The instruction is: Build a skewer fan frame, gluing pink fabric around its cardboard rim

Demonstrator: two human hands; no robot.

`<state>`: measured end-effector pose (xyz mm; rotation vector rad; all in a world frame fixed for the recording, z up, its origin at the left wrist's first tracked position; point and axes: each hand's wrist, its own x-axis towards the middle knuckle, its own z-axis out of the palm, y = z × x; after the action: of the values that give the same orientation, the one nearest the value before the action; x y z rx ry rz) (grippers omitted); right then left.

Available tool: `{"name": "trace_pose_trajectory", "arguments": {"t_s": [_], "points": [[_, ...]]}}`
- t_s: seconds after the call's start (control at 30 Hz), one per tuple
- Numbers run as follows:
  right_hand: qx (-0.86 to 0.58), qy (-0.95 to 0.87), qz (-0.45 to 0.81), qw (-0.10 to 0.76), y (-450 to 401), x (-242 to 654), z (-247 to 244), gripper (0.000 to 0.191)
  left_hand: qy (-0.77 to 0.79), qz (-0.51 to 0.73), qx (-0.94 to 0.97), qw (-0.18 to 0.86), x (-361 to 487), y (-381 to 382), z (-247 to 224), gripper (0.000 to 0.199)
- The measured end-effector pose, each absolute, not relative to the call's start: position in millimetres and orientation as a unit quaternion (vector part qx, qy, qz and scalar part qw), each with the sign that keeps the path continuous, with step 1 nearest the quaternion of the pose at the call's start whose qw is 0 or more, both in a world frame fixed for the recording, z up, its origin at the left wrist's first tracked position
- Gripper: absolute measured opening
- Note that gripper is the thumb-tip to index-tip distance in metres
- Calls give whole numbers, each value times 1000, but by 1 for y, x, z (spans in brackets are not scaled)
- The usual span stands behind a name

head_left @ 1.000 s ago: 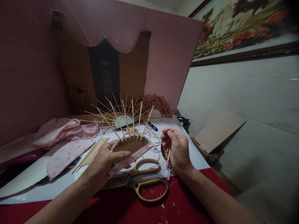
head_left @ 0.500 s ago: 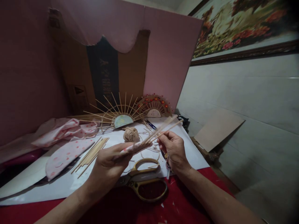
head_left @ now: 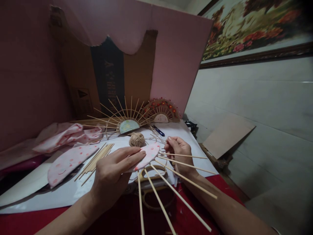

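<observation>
A white sheet (head_left: 66, 195) covered the red cloth (head_left: 19, 222), with a pink board (head_left: 178, 58) standing at the far side and a painting (head_left: 254, 29) on the right wall (head_left: 244, 94). I saw a twine ball (head_left: 137, 139) beyond the hands, loose sticks (head_left: 94, 163) to the left and scissors (head_left: 144, 199) nearer. The dotted half-disc (head_left: 150, 154) sat between the hands, its sticks fanning near and right, above the scissors and across the right forearm. The left hand (head_left: 113, 168) was clamped on its left part. The right hand (head_left: 179, 150) had its fingertips drawn together just beyond its right end; I couldn't tell whether they gripped anything.
</observation>
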<state>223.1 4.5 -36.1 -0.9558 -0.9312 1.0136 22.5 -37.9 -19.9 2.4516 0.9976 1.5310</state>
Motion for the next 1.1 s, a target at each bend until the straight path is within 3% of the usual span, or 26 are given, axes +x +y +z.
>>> {"name": "trace_pose_trajectory", "arguments": {"t_s": [0.23, 0.57, 0.67, 0.77, 0.87, 0.97, 1.1], "points": [[-421, -415, 451, 669, 7, 225, -39, 30, 339, 524, 778, 74, 20, -40, -19, 42], [-408, -417, 465, 666, 5, 222, -37, 28, 312, 540, 782, 2, 23, -42, -19, 42], [-404, -419, 472, 663, 5, 222, -38, 28, 343, 519, 774, 117, 26, -42, -15, 33], [-397, -427, 470, 663, 5, 222, -39, 27, 369, 490, 696, 373, 31, -40, -9, 23], [-404, -434, 466, 657, 5, 222, -41, 27, 352, 465, 580, 569, 33, -36, -6, 31], [-414, -444, 459, 649, 5, 221, -42, 29, 377, 491, 501, 605, 30, -32, -8, 38], [-434, -456, 458, 628, 6, 219, -45, 39, 394, 503, 453, 622, 30, -29, -10, 31]]}}
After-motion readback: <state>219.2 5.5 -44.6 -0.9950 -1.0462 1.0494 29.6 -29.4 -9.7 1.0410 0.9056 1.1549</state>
